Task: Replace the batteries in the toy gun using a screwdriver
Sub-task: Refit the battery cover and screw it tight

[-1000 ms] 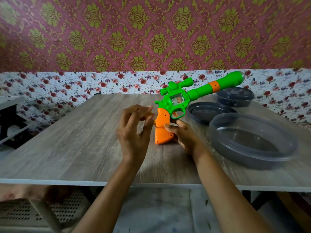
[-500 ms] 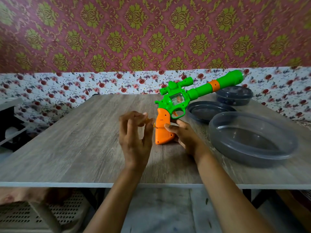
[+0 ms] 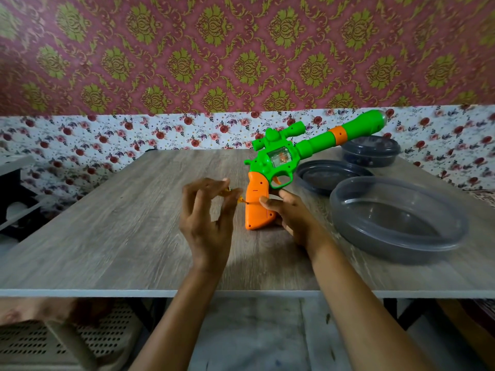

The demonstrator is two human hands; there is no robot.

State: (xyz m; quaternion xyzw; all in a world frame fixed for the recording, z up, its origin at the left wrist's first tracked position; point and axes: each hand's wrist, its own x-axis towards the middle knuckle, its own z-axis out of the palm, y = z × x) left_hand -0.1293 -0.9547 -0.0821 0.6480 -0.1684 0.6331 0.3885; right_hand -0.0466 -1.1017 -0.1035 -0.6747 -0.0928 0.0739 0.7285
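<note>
A green toy gun [image 3: 284, 159] with an orange grip [image 3: 257, 207] stands on its grip's butt on the wooden table [image 3: 112, 231], barrel pointing up and right. My right hand [image 3: 292, 218] grips the orange grip from the right side and steadies it. My left hand [image 3: 209, 218] is just left of the grip, its fingertips pinching a small yellow-handled screwdriver [image 3: 239, 200]. The tip of the tool touches the left face of the grip. Most of the screwdriver is hidden behind my fingers.
A large dark plastic bowl [image 3: 396, 218] sits at the right. Behind it lie a dark round lid [image 3: 329, 175] and a lidded dark container [image 3: 371, 151]. A floral wall stands behind the table. A perforated stool [image 3: 53, 341] is under the table's left front.
My left hand has sunk slightly and its fingers have shifted around the screwdriver, as in a turning motion. The gun and my right hand have stayed in place.
</note>
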